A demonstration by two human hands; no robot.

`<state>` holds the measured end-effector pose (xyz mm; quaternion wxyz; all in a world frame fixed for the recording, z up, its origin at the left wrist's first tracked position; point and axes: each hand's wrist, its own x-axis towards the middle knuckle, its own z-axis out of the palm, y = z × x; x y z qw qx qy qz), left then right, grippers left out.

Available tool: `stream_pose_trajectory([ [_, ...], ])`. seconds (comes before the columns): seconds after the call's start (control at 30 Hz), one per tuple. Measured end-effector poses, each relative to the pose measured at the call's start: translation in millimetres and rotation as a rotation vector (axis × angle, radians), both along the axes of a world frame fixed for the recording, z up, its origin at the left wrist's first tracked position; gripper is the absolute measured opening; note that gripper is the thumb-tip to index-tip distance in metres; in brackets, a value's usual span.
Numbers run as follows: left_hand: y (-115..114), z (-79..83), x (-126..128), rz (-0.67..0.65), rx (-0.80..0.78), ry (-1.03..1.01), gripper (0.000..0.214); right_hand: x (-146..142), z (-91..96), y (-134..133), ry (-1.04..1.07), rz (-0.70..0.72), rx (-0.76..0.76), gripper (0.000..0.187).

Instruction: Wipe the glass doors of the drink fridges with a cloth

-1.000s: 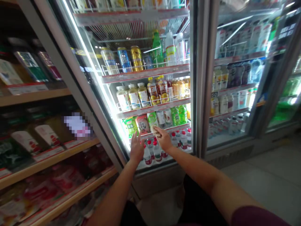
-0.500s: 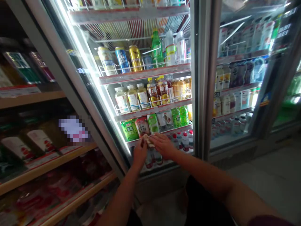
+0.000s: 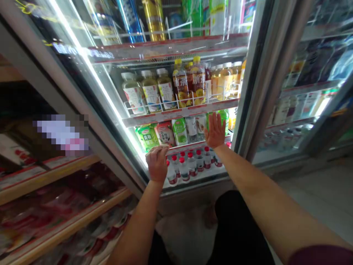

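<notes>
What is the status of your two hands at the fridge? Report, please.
Left hand curled shut at lower shelf edge, contents unclear. Right hand open, fingers spread before green bottles. Red-capped bottles right below both.

Reaching forward, I hold my left hand [image 3: 156, 162] lower, knuckles up and fingers curled into a loose fist, while my right hand [image 3: 215, 130] is higher, palm flat, fingers spread upward.

Tea bottles [image 3: 198, 81]: labels read "冰茶".
</notes>
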<state>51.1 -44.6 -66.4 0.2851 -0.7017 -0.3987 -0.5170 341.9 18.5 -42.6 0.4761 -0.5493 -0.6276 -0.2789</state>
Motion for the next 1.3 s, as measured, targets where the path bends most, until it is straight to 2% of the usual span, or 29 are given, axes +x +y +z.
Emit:
stream_pose_trajectory([
  [0.07, 1.4, -12.8, 1.4, -0.037, 0.008, -0.01, 0.021, -1.1, -2.6, 2.3, -0.02, -0.035, 0.03, 0.061],
  [0.1, 2.2, -12.3, 0.8, -0.05, 0.001, -0.016, 0.021, -1.3, -2.9, 2.6, -0.027, -0.052, 0.041, 0.061],
  [0.13, 3.5, -7.2, -0.2, -0.048, -0.001, -0.028, 0.022, -1.3, -2.8, 2.5, -0.033, -0.066, 0.05, 0.061],
  [0.2, 8.3, 12.7, -2.4, -0.004, 0.015, -0.081, 0.023, -1.2, -2.0, 1.3, -0.04, -0.082, 0.062, 0.06],
  [0.27, 15.2, 33.9, -2.9, 0.099, 0.061, -0.2, 0.024, -1.3, -0.9, 0.1, -0.045, -0.088, 0.058, 0.061],
  [0.33, 21.0, 41.4, -1.1, 0.147, 0.082, -0.272, 0.027, -1.7, -0.4, -0.3, -0.046, -0.087, 0.05, 0.061],
  [0.4, 22.4, 28.4, 2.0, 0.139, 0.077, -0.254, 0.029, -1.9, -0.6, 0.3, -0.045, -0.089, 0.06, 0.061],
  [0.53, 13.6, -24.0, 6.1, 0.051, 0.059, -0.07, 0.023, -1.4, -1.3, 2.8, -0.044, -0.074, 0.077, 0.062],
  [0.6, 9.5, -30.9, 5.1, 0.015, 0.07, -0.009, 0.024, -0.9, -1.1, 3.2, -0.041, -0.068, 0.07, 0.063],
  [0.67, 9.4, -15.6, 2.8, 0.026, 0.071, -0.027, 0.026, -0.5, -0.6, 2.9, -0.038, -0.072, 0.064, 0.063],
  [0.77, 14.9, 22.5, -0.3, 0.09, 0.039, -0.145, 0.026, -0.7, 0.1, 1.7, -0.037, -0.084, 0.058, 0.063],
  [0.83, 17.2, 32.0, -0.1, 0.094, 0.026, -0.182, 0.027, -1.1, 0.3, 1.0, -0.036, -0.091, 0.051, 0.062],
  [0.9, 15.2, 18.2, 2.2, 0.061, 0.014, -0.163, 0.028, -1.5, 0.5, 0.7, -0.037, -0.098, 0.059, 0.062],
  [1.03, 3.9, -38.9, 7.0, -0.002, -0.027, -0.024, 0.03, -1.8, 1.5, 0.1, -0.027, -0.093, 0.044, 0.062],
  [1.1, 1.6, -47.0, 7.2, -0.02, -0.034, 0.033, 0.031, -1.9, 2.2, -0.7, -0.025, -0.086, 0.03, 0.063],
  [1.17, 4.2, -30.9, 5.2, -0.023, -0.023, 0.016, 0.03, -1.9, 2.8, -1.7, -0.024, -0.089, 0.035, 0.063],
  [1.3, 15.7, 25.3, -1.7, 0.041, 0.037, -0.154, 0.029, -1.6, 2.7, -2.8, -0.03, -0.098, 0.042, 0.062],
])
